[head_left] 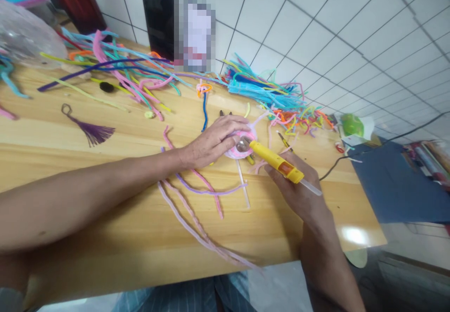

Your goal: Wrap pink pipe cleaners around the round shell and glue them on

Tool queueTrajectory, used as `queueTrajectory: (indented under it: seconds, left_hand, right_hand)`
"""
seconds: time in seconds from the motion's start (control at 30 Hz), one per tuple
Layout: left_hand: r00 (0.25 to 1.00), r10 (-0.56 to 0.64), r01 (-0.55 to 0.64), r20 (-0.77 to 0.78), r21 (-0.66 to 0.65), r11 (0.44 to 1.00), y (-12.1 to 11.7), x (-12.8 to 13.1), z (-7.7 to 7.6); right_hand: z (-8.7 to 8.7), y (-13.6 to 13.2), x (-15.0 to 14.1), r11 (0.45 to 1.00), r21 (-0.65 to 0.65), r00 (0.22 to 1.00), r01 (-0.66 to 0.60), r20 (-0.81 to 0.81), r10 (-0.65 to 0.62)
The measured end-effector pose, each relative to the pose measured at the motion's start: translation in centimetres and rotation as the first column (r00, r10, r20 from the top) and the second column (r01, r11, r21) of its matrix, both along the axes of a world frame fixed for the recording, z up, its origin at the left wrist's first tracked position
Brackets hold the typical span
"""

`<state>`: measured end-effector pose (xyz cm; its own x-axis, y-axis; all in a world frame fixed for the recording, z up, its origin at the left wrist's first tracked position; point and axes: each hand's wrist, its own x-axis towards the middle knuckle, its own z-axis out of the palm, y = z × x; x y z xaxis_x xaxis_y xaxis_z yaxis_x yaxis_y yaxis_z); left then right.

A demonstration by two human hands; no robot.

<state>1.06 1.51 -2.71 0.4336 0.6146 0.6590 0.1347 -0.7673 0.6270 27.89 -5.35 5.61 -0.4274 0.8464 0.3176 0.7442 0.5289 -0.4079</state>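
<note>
In the middle of the table lies a round pink and lilac pipe-cleaner coil (233, 152) with a clear, shiny round piece (242, 144) at its centre. My left hand (214, 141) holds the coil from the left, fingers over its far side and thumb near the centre. My right hand (298, 181) is closed around a yellow hot glue gun (272, 157). The gun's nozzle points left at the clear piece; whether they touch, I cannot tell. A translucent glue stick (312, 188) sticks out of the gun's back end. Below the coil lies another thin clear stick (243, 185).
Loose pink and lilac pipe cleaners (191, 218) lie in front of me. A blue bundle of pipe cleaners (263, 89) and a tangled pile (119, 68) line the wall side. A purple tassel (93, 129) lies left. A black cable (333, 164) crosses the right side.
</note>
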Motion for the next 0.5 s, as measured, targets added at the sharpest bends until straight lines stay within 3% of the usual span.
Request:
queueTrajectory:
  seconds: [0.5]
  left_hand:
    - [1.000,0.001,-0.001,-0.017,-0.004,1.000,-0.12,-0.11,0.32]
  right_hand:
    - [0.06,0.09,-0.20,1.000,-0.004,1.000,0.017,-0.011,-0.017]
